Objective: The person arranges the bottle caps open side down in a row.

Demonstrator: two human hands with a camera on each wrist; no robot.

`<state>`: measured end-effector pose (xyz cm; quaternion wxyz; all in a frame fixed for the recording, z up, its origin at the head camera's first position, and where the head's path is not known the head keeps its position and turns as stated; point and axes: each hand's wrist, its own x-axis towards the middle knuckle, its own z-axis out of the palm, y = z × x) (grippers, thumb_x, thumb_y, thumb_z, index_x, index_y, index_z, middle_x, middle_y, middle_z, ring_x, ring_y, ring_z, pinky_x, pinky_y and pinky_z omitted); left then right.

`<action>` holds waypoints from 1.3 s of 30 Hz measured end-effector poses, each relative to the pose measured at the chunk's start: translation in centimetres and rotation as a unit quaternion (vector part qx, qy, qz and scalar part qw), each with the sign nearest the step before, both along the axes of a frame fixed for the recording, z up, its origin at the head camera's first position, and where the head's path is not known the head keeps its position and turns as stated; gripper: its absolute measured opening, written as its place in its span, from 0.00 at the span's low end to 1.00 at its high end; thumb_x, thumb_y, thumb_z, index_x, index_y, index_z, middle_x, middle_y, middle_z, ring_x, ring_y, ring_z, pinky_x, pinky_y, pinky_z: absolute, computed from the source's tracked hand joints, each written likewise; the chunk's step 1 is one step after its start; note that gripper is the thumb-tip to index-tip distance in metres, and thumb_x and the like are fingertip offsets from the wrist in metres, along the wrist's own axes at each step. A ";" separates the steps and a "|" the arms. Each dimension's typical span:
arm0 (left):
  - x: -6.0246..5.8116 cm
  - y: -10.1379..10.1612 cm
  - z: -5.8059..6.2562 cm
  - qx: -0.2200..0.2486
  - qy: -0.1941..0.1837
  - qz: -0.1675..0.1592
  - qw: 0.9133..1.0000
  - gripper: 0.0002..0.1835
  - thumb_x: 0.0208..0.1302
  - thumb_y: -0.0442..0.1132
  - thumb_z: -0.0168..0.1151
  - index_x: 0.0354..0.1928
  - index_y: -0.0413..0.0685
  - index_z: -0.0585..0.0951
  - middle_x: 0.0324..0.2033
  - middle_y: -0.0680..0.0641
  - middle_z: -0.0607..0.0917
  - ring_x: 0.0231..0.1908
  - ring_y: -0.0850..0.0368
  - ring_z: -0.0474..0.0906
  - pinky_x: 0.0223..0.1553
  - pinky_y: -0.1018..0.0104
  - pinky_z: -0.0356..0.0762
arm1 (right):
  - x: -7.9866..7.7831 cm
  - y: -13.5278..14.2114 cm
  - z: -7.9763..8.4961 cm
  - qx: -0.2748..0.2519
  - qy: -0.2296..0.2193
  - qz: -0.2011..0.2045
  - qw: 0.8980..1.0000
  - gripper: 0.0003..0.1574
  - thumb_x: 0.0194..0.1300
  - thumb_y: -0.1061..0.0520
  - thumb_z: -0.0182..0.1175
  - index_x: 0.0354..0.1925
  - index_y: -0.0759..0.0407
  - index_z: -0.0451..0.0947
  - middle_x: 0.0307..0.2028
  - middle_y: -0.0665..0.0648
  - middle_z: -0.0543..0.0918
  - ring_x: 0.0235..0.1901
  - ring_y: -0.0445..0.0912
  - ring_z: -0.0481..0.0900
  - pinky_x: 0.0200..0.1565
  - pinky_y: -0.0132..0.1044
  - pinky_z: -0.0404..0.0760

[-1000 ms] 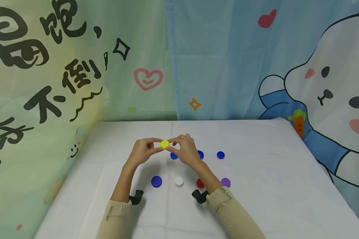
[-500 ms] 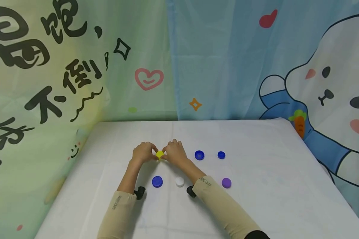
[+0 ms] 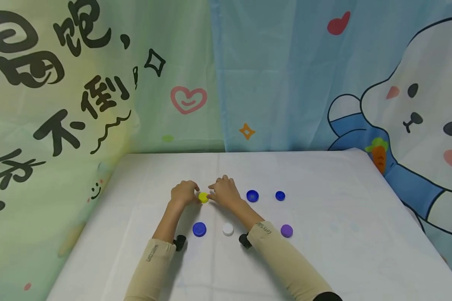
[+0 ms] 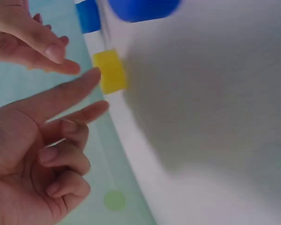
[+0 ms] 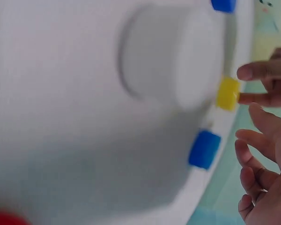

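Okay, the small yellow cap [image 3: 203, 197] seems to sit on the white table [image 3: 324, 259], in the gap between my left hand [image 3: 183, 193] and my right hand [image 3: 226, 192]. From above it looks round, so I see no long side to line up with. It lies just to the right of the left fingers and just to the left of the right thumb. The left hand is nearer: in its wrist view one fingertip seems to touch the cap's side, while the next one is apart from it. Those two are spread, so I see no pinch there. On the right hand, thumb and pointing finger are spread too, with the thumb just beside the cap; I can't tell if they touch. Closer to me, a big blue cap [image 3: 199, 229], a white cap [image 3: 227, 229] and a purple cap [image 3: 286, 230] sit in a row. Past the right hand are a rimmed blue cap [image 3: 252, 196] and a little blue cap [image 3: 280, 195]. A blurry red thing [image 5: 7, 219] pokes into the right wrist view's corner.
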<state>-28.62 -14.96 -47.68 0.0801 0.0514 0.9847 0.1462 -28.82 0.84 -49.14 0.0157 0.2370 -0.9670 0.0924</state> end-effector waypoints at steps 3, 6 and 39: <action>-0.1 0.7 0.6 0.014 0.000 -0.015 1.000 0.25 0.41 0.45 0.76 0.46 0.49 0.83 0.38 0.43 0.83 0.36 0.47 0.79 0.31 0.57 0.76 | 0.1 1.5 0.8 -0.050 0.003 -0.012 0.999 0.21 0.59 0.43 0.62 0.48 0.51 0.82 0.33 0.51 0.79 0.33 0.46 0.67 0.35 0.37 0.63; -0.5 1.6 1.0 0.035 0.007 -0.049 0.998 0.25 0.43 0.45 0.75 0.47 0.50 0.82 0.28 0.48 0.82 0.28 0.54 0.77 0.25 0.63 0.73 | 0.1 2.9 1.5 -0.083 0.009 -0.025 0.996 0.21 0.58 0.45 0.63 0.48 0.52 0.82 0.31 0.51 0.78 0.32 0.46 0.66 0.35 0.38 0.63; 3.3 3.7 5.0 0.247 0.200 -0.206 0.925 0.14 0.56 0.47 0.66 0.43 0.50 0.84 0.12 0.58 0.67 0.14 0.66 0.60 0.17 0.72 0.59 | 4.0 9.4 7.3 -0.255 0.102 0.086 0.958 0.18 0.52 0.49 0.70 0.42 0.53 0.84 0.31 0.47 0.77 0.37 0.43 0.65 0.41 0.41 0.64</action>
